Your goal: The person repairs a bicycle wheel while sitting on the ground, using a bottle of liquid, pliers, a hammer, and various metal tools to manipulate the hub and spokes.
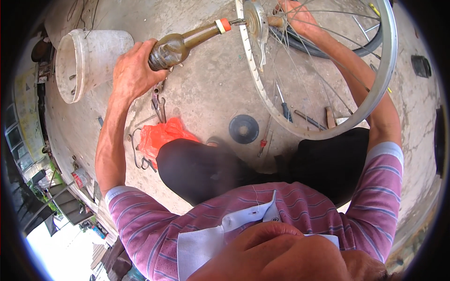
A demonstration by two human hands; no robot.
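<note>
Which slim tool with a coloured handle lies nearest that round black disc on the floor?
The red-handled tool, just right of the black disc. The blue-handled tool lies farther off, beside the rim of the wheel in this view.

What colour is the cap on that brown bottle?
The cap is orange-red, with a whitish band beside it, seen best in the head view.

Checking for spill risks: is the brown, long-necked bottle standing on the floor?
No: the left hand holds the bottle sideways, red cap toward the silver spoked wheel.
</note>
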